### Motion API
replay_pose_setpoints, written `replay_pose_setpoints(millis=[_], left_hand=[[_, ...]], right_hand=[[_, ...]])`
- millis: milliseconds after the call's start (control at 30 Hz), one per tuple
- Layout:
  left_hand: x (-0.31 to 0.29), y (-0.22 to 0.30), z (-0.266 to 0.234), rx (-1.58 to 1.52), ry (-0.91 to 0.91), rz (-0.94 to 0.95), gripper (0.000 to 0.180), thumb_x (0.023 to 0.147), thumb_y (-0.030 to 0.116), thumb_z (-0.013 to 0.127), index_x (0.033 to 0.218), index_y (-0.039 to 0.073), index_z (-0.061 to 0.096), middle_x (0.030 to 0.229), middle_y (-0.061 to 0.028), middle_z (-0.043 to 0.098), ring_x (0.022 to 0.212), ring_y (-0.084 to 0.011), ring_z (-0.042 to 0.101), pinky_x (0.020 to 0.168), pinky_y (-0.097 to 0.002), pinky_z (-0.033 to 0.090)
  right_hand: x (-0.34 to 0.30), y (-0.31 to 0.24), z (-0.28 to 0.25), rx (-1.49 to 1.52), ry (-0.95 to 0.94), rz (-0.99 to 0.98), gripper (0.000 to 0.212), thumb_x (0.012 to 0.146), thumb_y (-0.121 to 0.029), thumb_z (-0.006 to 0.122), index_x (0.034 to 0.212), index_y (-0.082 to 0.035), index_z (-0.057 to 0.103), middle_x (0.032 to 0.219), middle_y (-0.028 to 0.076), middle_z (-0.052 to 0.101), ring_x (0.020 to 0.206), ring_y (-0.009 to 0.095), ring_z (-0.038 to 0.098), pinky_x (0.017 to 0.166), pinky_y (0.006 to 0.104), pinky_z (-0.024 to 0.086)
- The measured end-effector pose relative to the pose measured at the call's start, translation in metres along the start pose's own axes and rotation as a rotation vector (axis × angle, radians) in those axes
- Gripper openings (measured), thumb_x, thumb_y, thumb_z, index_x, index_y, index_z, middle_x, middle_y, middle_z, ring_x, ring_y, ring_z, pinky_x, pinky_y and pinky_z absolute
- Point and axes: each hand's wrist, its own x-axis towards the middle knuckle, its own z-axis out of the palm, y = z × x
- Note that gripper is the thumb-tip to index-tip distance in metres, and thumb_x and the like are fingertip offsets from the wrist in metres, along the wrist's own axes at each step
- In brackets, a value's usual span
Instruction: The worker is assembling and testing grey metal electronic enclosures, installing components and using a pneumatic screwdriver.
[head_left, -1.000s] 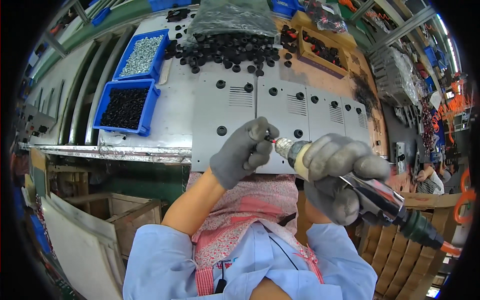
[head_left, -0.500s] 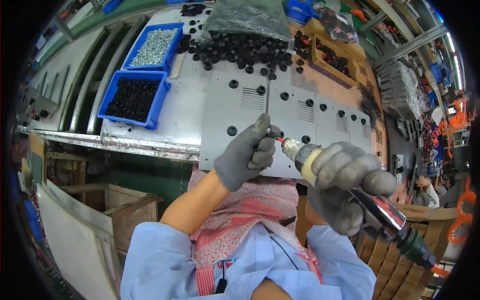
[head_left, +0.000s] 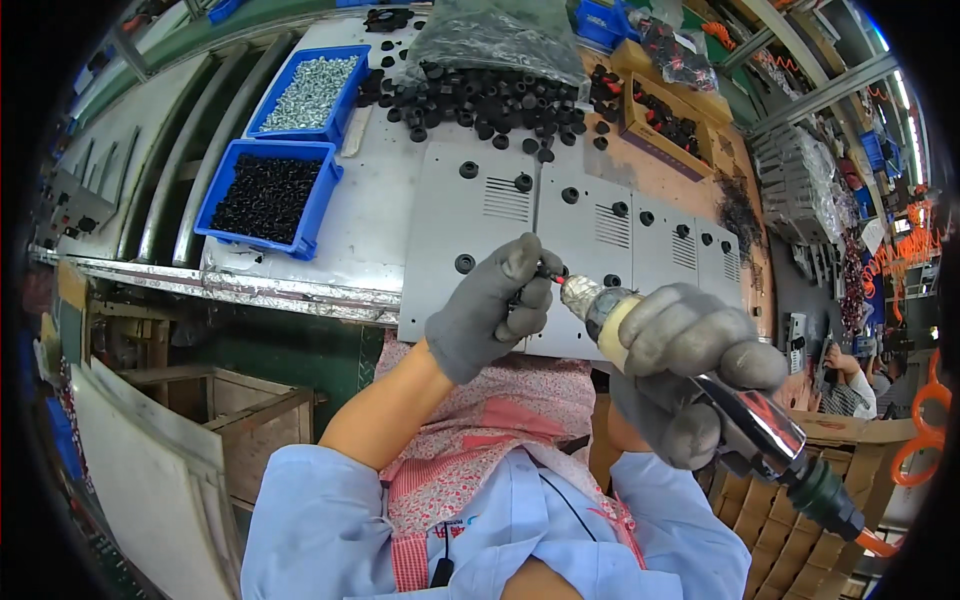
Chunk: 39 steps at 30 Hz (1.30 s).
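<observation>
My gloved right hand is wrapped round a pneumatic screwdriver, whose taped nose points left. Its thin reddish bit reaches the fingertips of my gloved left hand. Those fingers are closed in a pinch on a small dark screw at the bit's end; more may be hidden in the curled fingers. Beneath and beyond my hands lie several grey metal panels with vent slots, side by side. Round black feet sit on them near their corners.
At the left stand a blue bin of small black parts and another blue bin of silver fasteners. Loose black feet spill from a plastic bag at the back. A cardboard box of parts is back right.
Both hands stay almost in place. The screwdriver and my right hand have shifted very slightly left, with the bit still at my left fingertips.
</observation>
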Motion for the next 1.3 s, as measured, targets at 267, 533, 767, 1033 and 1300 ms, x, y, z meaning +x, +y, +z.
replay_pose_setpoints(millis=[267, 533, 767, 1033, 1300], left_hand=[[0.004, 0.046, -0.026, 0.452, 0.336, 0.005, 0.057, 0.083, 0.049, 0.067, 0.121, 0.007, 0.059, 0.073, 0.0022, 0.052, 0.059, -0.0061, 0.047, 0.047, -0.0185, 0.035], [0.049, 0.091, -0.095, 1.991, 0.717, 0.275, 0.032, 0.086, 0.038, 0.063, 0.109, 0.016, 0.066, 0.1, -0.0091, 0.066, 0.092, -0.03, 0.063, 0.077, -0.0434, 0.048], [0.056, 0.101, -0.113, 1.509, 0.94, 0.482, 0.032, 0.084, 0.037, 0.067, 0.102, 0.01, 0.069, 0.093, -0.0115, 0.068, 0.084, -0.0238, 0.065, 0.073, -0.0353, 0.049], [0.048, 0.104, -0.127, 1.701, 0.884, 0.452, 0.036, 0.081, 0.035, 0.07, 0.105, 0.008, 0.068, 0.095, -0.0107, 0.068, 0.084, -0.0233, 0.066, 0.076, -0.0345, 0.05], [0.051, 0.099, -0.116, 1.815, 0.904, 0.426, 0.032, 0.081, 0.031, 0.068, 0.106, 0.013, 0.069, 0.088, -0.0084, 0.068, 0.076, -0.0227, 0.065, 0.07, -0.0332, 0.051]], right_hand=[[0.01, 0.006, -0.013, -0.064, -0.029, -0.001, 0.048, 0.088, -0.025, 0.054, 0.129, -0.002, 0.045, 0.084, 0.01, 0.05, 0.062, 0.018, 0.053, 0.053, 0.033, 0.044], [-0.002, 0.024, -0.009, 0.022, 0.077, 0.167, 0.045, 0.084, -0.018, 0.051, 0.128, -0.009, 0.047, 0.102, 0.014, 0.058, 0.072, 0.02, 0.055, 0.065, 0.0375, 0.047], [0.0, 0.054, -0.005, 0.017, 0.205, 0.372, 0.039, 0.085, -0.02, 0.057, 0.121, -0.009, 0.047, 0.098, 0.013, 0.059, 0.074, 0.02, 0.056, 0.065, 0.0376, 0.048], [0.02, 0.142, 0.017, 0.074, 0.416, 0.527, 0.011, 0.084, 0.002, 0.057, 0.094, 0.004, 0.058, 0.075, 0.009, 0.062, 0.06, 0.011, 0.057, 0.054, 0.0224, 0.049], [0.01, 0.211, 0.031, 0.17, 0.332, 0.714, 0.011, 0.082, 0.008, 0.056, 0.09, 0.001, 0.058, 0.073, 0.005, 0.058, 0.061, 0.009, 0.055, 0.052, 0.0221, 0.046]])
